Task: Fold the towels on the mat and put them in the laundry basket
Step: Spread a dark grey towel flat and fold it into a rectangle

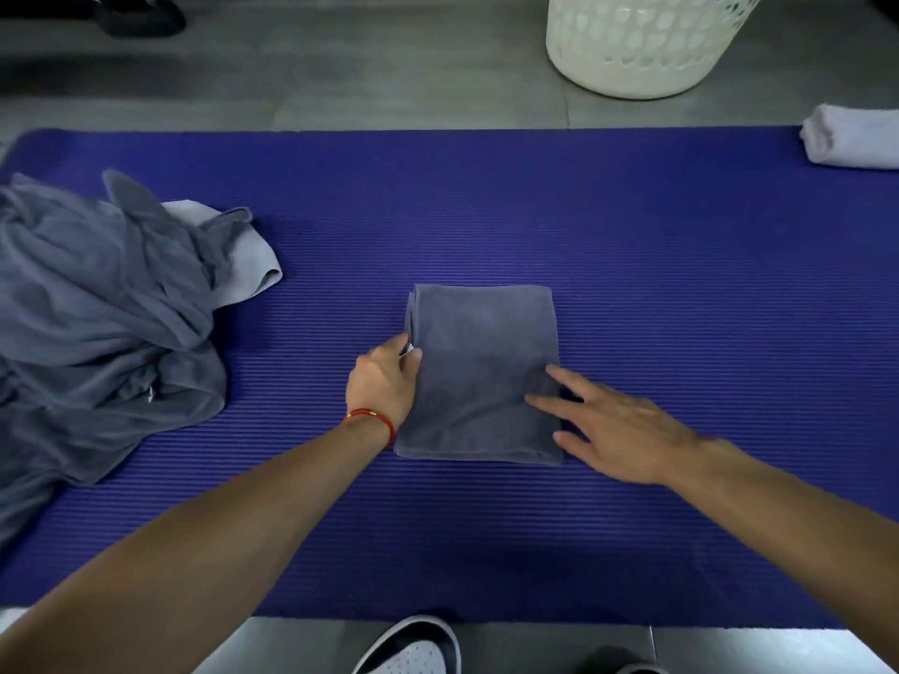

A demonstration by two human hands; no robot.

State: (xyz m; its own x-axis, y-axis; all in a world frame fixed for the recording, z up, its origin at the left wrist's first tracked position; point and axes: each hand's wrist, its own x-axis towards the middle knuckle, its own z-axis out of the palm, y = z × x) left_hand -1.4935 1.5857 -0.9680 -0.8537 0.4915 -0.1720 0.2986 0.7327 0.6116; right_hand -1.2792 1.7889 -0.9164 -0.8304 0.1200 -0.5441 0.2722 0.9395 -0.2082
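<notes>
The folded grey towel (pixel 481 372) lies flat at the middle of the blue ribbed mat (pixel 656 245), a neat rectangle with its layered edges showing along its nine o'clock side. My left hand (pixel 384 381) sits at that side, thumb and fingers curled onto the stacked edge and pinching it about halfway down; a red cord bracelet (pixel 372 418) circles that wrist. My right hand (pixel 618 425) comes in from four o'clock with its fingers straight and spread, the tips resting on the towel's cloth near its lower right corner, gripping nothing.

At nine o'clock from the towel, well apart from it, a heap of unfolded grey towels (pixel 102 328) is bunched on the left end of the mat, with a paler cloth (pixel 248 255) poking out from under its upper right edge. The white laundry basket (pixel 642 46), its wall pierced with oval holes, stands on the grey floor (pixel 340 80) beyond the mat at one o'clock. A rolled white towel (pixel 851 136) lies at the mat's far right corner, at two o'clock. At six o'clock, just off the mat's near edge, the toe of a black-and-white shoe (pixel 413 649) shows.
</notes>
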